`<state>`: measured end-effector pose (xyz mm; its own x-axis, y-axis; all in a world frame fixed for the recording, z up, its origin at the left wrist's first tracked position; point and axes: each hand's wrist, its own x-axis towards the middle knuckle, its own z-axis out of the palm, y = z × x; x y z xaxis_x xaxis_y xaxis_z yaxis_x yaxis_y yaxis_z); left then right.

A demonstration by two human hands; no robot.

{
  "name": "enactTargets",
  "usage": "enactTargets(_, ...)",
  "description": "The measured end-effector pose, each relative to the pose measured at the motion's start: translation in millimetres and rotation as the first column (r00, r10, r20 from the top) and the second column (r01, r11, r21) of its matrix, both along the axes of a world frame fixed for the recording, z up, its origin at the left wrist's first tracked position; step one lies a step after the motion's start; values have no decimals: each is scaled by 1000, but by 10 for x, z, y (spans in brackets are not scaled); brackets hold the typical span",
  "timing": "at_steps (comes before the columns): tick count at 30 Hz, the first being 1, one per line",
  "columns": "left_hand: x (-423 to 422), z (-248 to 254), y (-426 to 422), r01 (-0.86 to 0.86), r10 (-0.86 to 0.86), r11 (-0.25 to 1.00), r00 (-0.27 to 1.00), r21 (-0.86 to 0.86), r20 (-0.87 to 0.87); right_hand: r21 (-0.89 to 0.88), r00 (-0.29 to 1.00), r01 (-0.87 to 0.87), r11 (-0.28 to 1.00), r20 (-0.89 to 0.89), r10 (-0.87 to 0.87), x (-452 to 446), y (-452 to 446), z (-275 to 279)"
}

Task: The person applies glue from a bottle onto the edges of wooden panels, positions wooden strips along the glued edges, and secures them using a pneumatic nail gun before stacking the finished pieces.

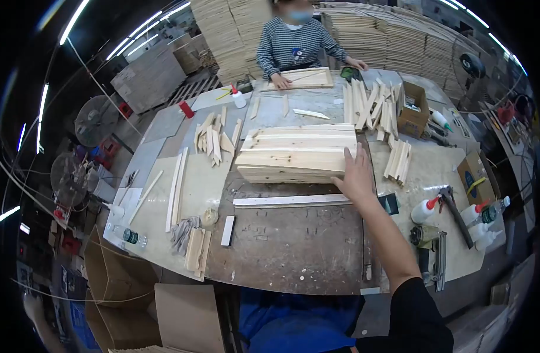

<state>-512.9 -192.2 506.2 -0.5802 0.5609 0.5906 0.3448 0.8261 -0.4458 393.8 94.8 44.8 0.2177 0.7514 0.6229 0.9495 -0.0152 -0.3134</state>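
My right hand rests against the right end of a stack of pale wooden boards in the middle of the table. Its fingers are spread and point away from me, with the thumb at the near corner of the stack. In front of the boards lies a long narrow wooden strip. At the dark lower-left edge, a dim, smeared shape seems to be my left hand, away from the table; its fingers cannot be made out.
Across the table, a co-worker has hands by a wooden frame. Wood pieces lie left, more strips right. Glue bottles, a hammer and a nail gun are at right. A cardboard box stands lower left.
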Motion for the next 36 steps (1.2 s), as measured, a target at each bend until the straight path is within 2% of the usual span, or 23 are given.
enactTargets(1,-545,-36,234,62,-62,998,998,30,5,-134,998,-4,991,54,11,67,117,-71)
enactTargets(2,-450,-21,711,149,-146,989,982,-17,120,-265,994,6,964,107,23,114,198,-110)
enactTargets(3,-331,-219,1068,281,-283,958,959,-49,-22,-263,994,-3,965,106,32,149,231,-131)
enactTargets(4,169,-405,1413,413,-415,909,908,-53,-57,-284,991,-13,959,127,51,193,252,-151)
enactTargets(5,1272,-556,1721,410,-406,911,911,-48,80,-306,987,-21,952,147,69,226,269,-153)
enactTargets(7,2056,-1107,2114,720,-716,694,684,29,140,-338,983,-23,941,163,82,222,276,-134)
enactTargets(8,2463,-1370,2243,806,-790,592,579,5,200,-311,982,-37,950,166,93,182,238,-51)
enactTargets(9,3064,-1571,2265,811,-768,584,546,17,335,-287,981,-45,957,169,97,142,163,56)
enactTargets(11,3652,-2252,2310,909,-847,397,308,129,433,-286,983,-12,958,170,63,65,-156,228)
enactTargets(13,4211,-2760,2177,936,-857,237,75,260,510,-239,977,-144,960,117,176,-69,-570,436)
enactTargets(15,4458,-3367,2076,863,-880,68,-184,500,437,-255,968,-109,961,192,161,-260,-1197,517)
enactTargets(16,4461,-3671,2039,864,-865,44,-218,502,452,-258,963,-124,958,203,179,-305,-1537,548)
enactTargets(18,4459,-4212,1928,697,-886,-54,-364,715,288,-271,957,-113,956,228,178,-364,-2033,481)
enactTargets(19,4461,-4354,1839,689,-871,-64,-391,721,296,-285,961,-148,947,183,206,-403,-2251,414)
enactTargets(20,4454,-4470,1756,703,-844,-18,-392,711,366,-296,964,-182,938,132,229,-447,-2436,357)
enactTargets(21,4426,-4576,1676,720,-812,24,-391,694,434,-309,971,-152,939,131,201,-501,-2583,276)
enactTargets(25,4163,-5011,1391,703,-725,58,-458,709,514,-360,972,-163,919,99,211,-634,-2898,-95)
enactTargets(27,4013,-5252,1305,729,-674,140,-425,670,604,-431,958,-196,881,109,266,-620,-2905,-136)
enactTargets(29,4036,-5266,1276,736,-646,184,-409,652,644,-470,947,-212,857,118,299,-622,-2920,-171)
enactTargets(32,4049,-5254,1232,784,-634,196,-358,589,686,-460,918,-396,795,-205,339,-663,-2923,-248)
enactTargets(36,4023,-5391,1286,742,-672,234,-343,628,656,-507,914,-394,767,-125,387,-652,-2834,-425)
